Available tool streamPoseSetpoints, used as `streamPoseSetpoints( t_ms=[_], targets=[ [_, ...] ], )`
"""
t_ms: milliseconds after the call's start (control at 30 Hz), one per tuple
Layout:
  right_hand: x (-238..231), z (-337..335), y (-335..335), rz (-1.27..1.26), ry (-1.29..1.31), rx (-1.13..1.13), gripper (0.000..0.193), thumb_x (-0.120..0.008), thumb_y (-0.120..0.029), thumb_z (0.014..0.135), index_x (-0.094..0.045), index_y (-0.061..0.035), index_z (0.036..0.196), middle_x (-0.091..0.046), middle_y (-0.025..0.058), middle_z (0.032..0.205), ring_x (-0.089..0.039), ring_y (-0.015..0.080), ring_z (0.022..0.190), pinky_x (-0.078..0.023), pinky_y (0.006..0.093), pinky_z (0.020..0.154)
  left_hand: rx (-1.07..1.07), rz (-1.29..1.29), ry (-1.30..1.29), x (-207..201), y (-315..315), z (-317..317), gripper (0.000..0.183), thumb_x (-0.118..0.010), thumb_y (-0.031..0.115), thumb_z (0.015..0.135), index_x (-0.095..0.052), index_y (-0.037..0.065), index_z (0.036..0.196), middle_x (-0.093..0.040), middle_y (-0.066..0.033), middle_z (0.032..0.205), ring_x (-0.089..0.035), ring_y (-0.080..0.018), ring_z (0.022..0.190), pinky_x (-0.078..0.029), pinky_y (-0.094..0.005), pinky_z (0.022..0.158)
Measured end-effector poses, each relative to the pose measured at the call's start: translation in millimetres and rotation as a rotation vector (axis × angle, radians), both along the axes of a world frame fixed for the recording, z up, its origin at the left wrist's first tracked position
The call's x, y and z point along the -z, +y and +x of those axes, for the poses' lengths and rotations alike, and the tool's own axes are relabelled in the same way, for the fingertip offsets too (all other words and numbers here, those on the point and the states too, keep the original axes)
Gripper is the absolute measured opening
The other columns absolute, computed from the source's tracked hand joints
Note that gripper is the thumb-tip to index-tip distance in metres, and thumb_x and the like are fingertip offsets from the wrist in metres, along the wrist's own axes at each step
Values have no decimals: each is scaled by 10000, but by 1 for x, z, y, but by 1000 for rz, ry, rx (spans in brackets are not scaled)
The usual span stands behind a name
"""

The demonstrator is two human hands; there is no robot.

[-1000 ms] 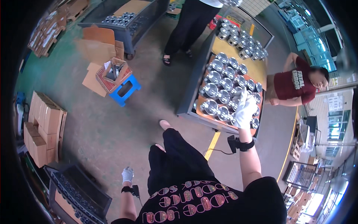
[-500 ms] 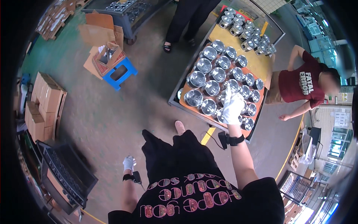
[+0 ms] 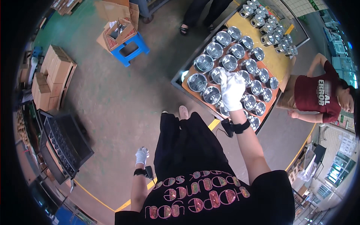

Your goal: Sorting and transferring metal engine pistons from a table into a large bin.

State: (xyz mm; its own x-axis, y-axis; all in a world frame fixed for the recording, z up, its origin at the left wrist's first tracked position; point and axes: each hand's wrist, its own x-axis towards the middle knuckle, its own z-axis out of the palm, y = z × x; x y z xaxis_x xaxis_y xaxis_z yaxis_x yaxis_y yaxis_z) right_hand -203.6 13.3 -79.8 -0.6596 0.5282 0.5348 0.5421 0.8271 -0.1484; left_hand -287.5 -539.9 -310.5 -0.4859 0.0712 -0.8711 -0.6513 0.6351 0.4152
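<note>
My right hand (image 3: 232, 90), in a white glove, reaches over a cart of shiny metal pistons (image 3: 204, 63) standing in rows on an orange-brown board (image 3: 190, 72). Its bent fingers come down at the right rim of one piston (image 3: 215, 76). The fingertips are hard to make out, so whether they grip it or only touch it is unclear. My left hand (image 3: 141, 155), gloved too, hangs low beside my left leg, away from the cart. Its fingers are loosely curled and slightly apart, with nothing seen in them. A black strapped device (image 3: 235, 127) sits on my right wrist.
More pistons (image 3: 268, 39) stand on the cart's yellow far part. A person in a dark red shirt (image 3: 315, 93) is beyond its right side; another's dark-trousered legs (image 3: 195, 15) are at the top. A blue stool (image 3: 131, 50) bears an open carton. Boxes (image 3: 56, 71) sit on a pallet at left.
My right hand has moved left across the pistons, to one nearer the cart's left side. The whole view has shifted. My left hand still hangs at my side.
</note>
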Motion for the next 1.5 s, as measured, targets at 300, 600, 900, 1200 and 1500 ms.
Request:
streamPoseSetpoints(
  t_ms=[300, 600, 900, 1200, 1500],
  targets=[
    [34, -9, -1, -135, -152, -97, 243, -659, -257, 901, -687, -69, 749, -629, 123, 641, -614, 288, 602, -483, 397, 604, -42, -89, -136, 7, -61, 12, 276, -530, 215, 962, -587, 58, 1181, -660, -99, 903, -649, -198, 698, -550, -341, 571],
    [29, -43, 0, 26, -49, -29, 241, -675, -215, 883, -618, -62, 705, -590, 124, 633, -593, 299, 599, -472, 398, 598, 196, -45, 161, 16, -91, -24, 288, -551, 274, 972, -574, 72, 1175, -677, -119, 956, -663, -193, 716, -552, -321, 603],
    [39, -54, 13, 12, 20, -118, 250, -678, -224, 883, -616, -67, 699, -595, 132, 644, -600, 320, 610, -473, 406, 582, -64, -39, 3, -2, -86, 34, 271, -516, 268, 961, -625, 55, 1088, -677, -101, 859, -668, -190, 702, -547, -323, 584],
    [52, -51, 16, -81, -13, -221, 315, -693, -229, 870, -580, -67, 625, -564, 137, 584, -577, 324, 553, -465, 410, 565, -99, -49, -39, -18, -30, 90, 367, -551, 230, 963, -544, 25, 1266, -674, -134, 966, -670, -206, 759, -573, -335, 679],
    [33, -13, 0, -136, 94, -263, 226, -650, -210, 900, -665, -55, 737, -619, 121, 651, -594, 293, 599, -463, 406, 585, 19, -44, 54, -28, -24, 105, 336, -554, 237, 974, -555, 18, 1229, -663, -134, 1001, -675, -210, 821, -581, -349, 672]
  ],
)
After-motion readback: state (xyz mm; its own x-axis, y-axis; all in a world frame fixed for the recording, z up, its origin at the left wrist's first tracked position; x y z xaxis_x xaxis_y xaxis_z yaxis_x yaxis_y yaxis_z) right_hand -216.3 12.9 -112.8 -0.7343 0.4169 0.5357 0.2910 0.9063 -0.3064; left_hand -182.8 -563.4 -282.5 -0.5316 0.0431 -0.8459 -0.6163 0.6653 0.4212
